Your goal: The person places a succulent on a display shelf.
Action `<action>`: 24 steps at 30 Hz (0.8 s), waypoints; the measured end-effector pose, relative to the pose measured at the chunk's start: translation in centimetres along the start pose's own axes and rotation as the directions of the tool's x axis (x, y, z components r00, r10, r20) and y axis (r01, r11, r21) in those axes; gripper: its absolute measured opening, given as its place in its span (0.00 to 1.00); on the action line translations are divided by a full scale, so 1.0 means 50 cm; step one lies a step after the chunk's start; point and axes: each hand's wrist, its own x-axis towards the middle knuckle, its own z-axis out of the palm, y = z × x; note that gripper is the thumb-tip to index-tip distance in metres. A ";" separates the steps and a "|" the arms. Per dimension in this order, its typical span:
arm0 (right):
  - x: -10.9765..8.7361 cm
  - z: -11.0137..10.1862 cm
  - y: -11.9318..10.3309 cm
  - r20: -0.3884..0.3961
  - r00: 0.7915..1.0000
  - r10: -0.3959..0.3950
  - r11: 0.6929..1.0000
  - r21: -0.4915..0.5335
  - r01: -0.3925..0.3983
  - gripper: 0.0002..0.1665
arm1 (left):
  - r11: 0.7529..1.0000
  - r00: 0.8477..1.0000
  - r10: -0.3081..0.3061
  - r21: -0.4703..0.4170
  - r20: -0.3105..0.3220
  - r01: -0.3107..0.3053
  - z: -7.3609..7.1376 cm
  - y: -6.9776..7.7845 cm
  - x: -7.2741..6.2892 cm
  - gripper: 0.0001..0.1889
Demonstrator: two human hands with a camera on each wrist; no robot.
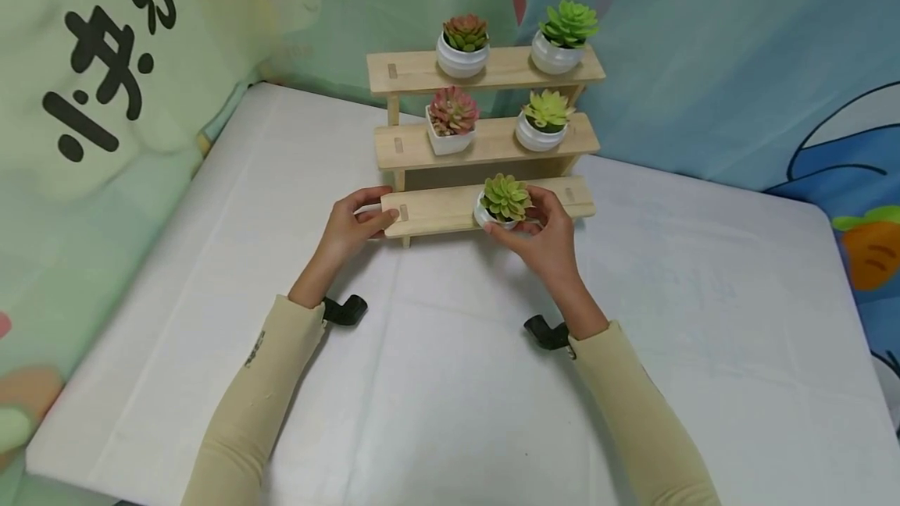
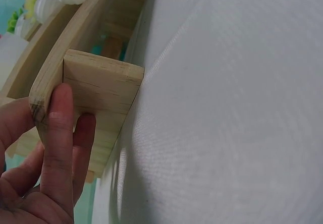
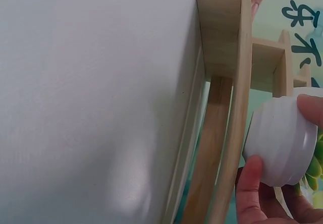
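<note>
A three-tier wooden plant stand stands on the white-covered table. My left hand grips the left end of its lowest shelf, thumb on top and fingers beneath, as the left wrist view also shows. On that shelf, right of its middle, is a potted green succulent in a round white pot. My right hand holds this pot between thumb and fingers from the right. In the right wrist view the pot's base is at the shelf's surface; whether it bears its full weight there I cannot tell.
On the middle shelf stand a red succulent in a square white pot and a yellow-green succulent. The top shelf bears a reddish-green succulent and a bright green one. Printed cloth hangs behind the table.
</note>
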 end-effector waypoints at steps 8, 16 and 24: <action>0.009 0.000 0.005 0.000 1.000 0.003 1.000 -0.010 -0.003 0.39 | 1.000 1.000 0.000 -0.004 -0.004 0.000 0.000 -0.001 0.000 0.24; 0.017 0.001 0.002 -0.008 1.000 0.010 1.000 -0.025 -0.011 0.39 | 1.000 1.000 0.002 0.001 -0.003 -0.002 0.001 0.002 0.000 0.25; 0.021 0.005 0.003 -0.016 1.000 0.004 0.999 -0.048 -0.004 0.39 | 1.000 1.000 0.001 -0.006 -0.005 -0.001 -0.001 0.000 -0.001 0.24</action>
